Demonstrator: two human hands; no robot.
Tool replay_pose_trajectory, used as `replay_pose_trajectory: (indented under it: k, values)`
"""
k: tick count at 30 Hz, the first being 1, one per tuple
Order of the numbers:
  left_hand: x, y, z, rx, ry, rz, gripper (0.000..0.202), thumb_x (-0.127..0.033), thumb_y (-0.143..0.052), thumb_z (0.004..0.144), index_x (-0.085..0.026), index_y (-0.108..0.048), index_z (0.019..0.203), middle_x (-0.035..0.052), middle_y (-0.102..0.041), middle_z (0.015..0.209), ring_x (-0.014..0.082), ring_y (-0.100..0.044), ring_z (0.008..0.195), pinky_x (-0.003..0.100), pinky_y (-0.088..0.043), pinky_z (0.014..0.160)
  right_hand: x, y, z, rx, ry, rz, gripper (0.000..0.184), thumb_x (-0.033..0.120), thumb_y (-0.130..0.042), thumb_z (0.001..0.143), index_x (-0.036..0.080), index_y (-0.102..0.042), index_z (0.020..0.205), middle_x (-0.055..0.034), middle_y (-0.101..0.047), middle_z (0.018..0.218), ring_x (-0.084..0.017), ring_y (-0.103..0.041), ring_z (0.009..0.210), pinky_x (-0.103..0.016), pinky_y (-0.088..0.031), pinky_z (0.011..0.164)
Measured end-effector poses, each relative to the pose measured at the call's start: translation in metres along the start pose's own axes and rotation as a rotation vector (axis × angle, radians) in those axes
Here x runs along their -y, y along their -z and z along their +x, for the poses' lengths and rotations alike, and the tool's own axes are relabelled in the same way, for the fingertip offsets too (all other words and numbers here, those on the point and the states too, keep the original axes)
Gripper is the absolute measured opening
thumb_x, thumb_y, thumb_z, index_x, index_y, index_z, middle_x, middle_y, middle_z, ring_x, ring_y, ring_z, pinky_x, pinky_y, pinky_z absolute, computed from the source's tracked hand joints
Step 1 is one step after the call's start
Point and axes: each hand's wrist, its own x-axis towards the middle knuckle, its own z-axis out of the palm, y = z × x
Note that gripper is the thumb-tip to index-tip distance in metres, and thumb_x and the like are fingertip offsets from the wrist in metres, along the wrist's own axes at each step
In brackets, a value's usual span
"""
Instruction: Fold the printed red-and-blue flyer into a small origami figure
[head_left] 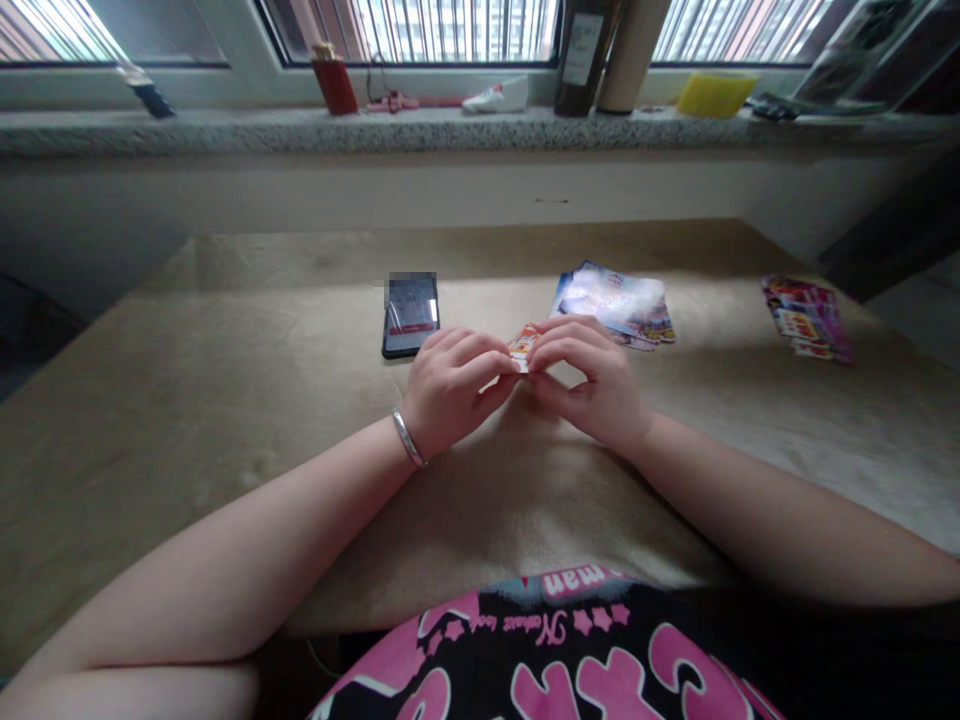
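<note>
Between my two hands is a small orange and white printed packet (523, 346), partly covered by the fingers. My left hand (454, 385), with a silver bangle (408, 437) at its wrist, pinches the packet's left edge. On the other side my right hand (589, 380) grips it between thumb and fingers. Both hands meet over the middle of the table, fingertips nearly touching. Just beyond the left hand lies a black smartphone (411, 315) with its screen lit. Past the right hand rest several glossy printed sheets (615, 300), overlapping one another.
The table (247, 400) has a tan cover. Several pink and red printed packets (808, 320) lie fanned at its right. On the stone windowsill (420, 132) stand a red container (334, 82), a dark bottle-like object (581, 60) and a yellow block (716, 95).
</note>
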Motion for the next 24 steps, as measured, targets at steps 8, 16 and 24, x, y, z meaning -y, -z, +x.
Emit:
replay_pose_trajectory:
  k: [8,16,24]
  values:
    - [-0.0001,0.0002,0.0005,-0.020,-0.107,0.032,0.004,-0.023,-0.064,0.080,-0.024,-0.060,0.081,-0.0041,-0.068,0.082,0.0135,-0.054,0.074,0.030,-0.043,0.079,0.0010,-0.0039,-0.0024,0.025,0.004,-0.013,0.010,0.016,-0.061,0.074,0.026,-0.059,0.077,-0.0012,-0.065,0.085,-0.020,-0.059,0.096,-0.042,-0.048,0.088]
    - [-0.0003,-0.0016,0.0012,-0.015,-0.058,-0.022,0.006,-0.025,-0.062,0.081,-0.025,-0.061,0.075,-0.0045,-0.068,0.076,0.0128,-0.055,0.071,0.031,-0.043,0.079,0.0004,-0.0018,-0.0025,0.044,0.007,-0.016,0.016,0.013,-0.060,0.069,0.026,-0.059,0.077,-0.0007,-0.063,0.087,-0.021,-0.057,0.099,-0.041,-0.047,0.089]
    - [-0.0003,-0.0027,0.0013,-0.028,-0.048,-0.059,0.006,-0.024,-0.064,0.079,-0.024,-0.062,0.074,-0.0042,-0.068,0.076,0.0130,-0.054,0.071,0.032,-0.043,0.078,0.0011,-0.0019,-0.0027,0.025,0.017,-0.037,0.016,0.012,-0.060,0.067,0.025,-0.057,0.076,-0.0007,-0.062,0.084,-0.021,-0.058,0.098,-0.041,-0.047,0.087]
